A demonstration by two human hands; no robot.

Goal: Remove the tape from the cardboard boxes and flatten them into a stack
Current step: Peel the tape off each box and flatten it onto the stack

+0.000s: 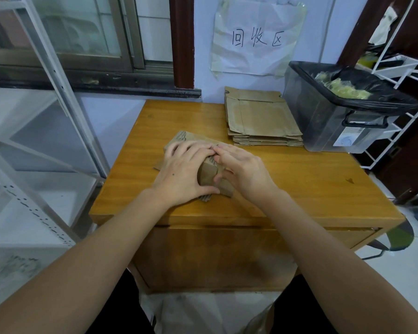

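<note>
Both forearms reach in from the near edge of the wooden counter (299, 179) toward a small cardboard box (208, 173) lying near its middle, slightly toward the left edge. The left hand (181, 174) lies over the box's left part with its fingers spread across the top and its thumb pressed along the near side, so it grips the cardboard. The right hand (241, 168) rests on the right part, fingers curled down over the top edge and touching the left fingertips; it seems to be pinching a strip at the box's seam, though motion blur makes that hard to confirm. The box looks partly collapsed, with a corrugated flap poking out beneath the left hand toward the near edge.

At the far edge, right of centre, a stack of flattened boxes (263, 119) lies against the wall. Just beside it, at the far right corner, stands a clear plastic bin (328, 121) lined with a black bag holding yellowish crumpled tape (345, 89). A handwritten paper sign (256, 39) hangs on the wall above the stack. A white metal rack (401, 68) stands past the right edge.
</note>
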